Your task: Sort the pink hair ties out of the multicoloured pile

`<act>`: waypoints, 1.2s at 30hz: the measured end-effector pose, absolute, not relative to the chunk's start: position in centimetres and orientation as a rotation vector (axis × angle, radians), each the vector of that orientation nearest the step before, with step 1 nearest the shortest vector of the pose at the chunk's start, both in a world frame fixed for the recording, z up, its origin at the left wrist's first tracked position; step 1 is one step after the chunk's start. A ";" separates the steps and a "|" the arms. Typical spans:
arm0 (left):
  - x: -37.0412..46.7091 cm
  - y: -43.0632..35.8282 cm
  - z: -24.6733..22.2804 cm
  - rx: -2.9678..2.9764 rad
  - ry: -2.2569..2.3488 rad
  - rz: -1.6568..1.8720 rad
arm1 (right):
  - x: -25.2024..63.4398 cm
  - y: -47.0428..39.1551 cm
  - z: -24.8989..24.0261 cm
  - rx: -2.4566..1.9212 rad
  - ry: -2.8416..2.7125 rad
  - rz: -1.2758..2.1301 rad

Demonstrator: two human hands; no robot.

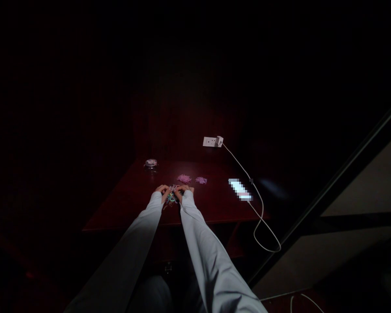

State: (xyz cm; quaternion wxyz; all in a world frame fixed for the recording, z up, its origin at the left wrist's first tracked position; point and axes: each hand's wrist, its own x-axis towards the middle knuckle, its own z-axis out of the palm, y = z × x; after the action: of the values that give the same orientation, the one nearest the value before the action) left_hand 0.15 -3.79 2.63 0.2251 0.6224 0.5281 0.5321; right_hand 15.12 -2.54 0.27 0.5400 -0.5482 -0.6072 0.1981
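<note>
A small heap of thin, curly coloured bands (172, 198), with green, white and pink among them, lies near the front of the dark red table. My left hand (163, 191) is at its left side with the fingers curled in. From the right, my right hand (183, 190) reaches into the same heap, its thumb and fingers pinched together. What is between the fingertips is too small to make out. Just beyond my hands is a pink pile of bands (184, 178), and a smaller purple pile (201, 180) sits to its right.
A round clear container (151, 163) stands at the back left of the table (124, 204). At the right lies a lit phone (240, 190), its white cable (262, 204) looping over the edge from a charger (219, 141) in the wall socket (210, 141). The surroundings are very dark.
</note>
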 end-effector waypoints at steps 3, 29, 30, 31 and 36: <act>0.0 -3.7 2.7 1.725 1.444 1.464 | 15.2 -2.6 0.4 -1.306 -1.416 0.463; 0.0 -3.0 1.7 1.788 1.567 1.362 | 25.1 0.6 4.8 -1.803 -1.052 0.206; 0.0 -3.1 1.7 1.801 1.558 1.345 | 25.2 0.8 4.7 -1.818 -1.045 0.193; 0.0 -3.1 1.7 1.805 1.557 1.348 | 25.3 0.9 4.5 -1.828 -1.040 0.182; 0.2 -3.3 1.8 1.797 1.569 1.389 | 25.2 1.3 3.8 -1.692 -1.108 0.181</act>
State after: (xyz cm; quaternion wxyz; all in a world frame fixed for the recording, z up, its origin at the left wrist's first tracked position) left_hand 0.18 -3.30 1.84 0.1894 0.6393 0.5580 0.4941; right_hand 25.20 1.27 3.81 0.5276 -0.7079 -0.4635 0.0759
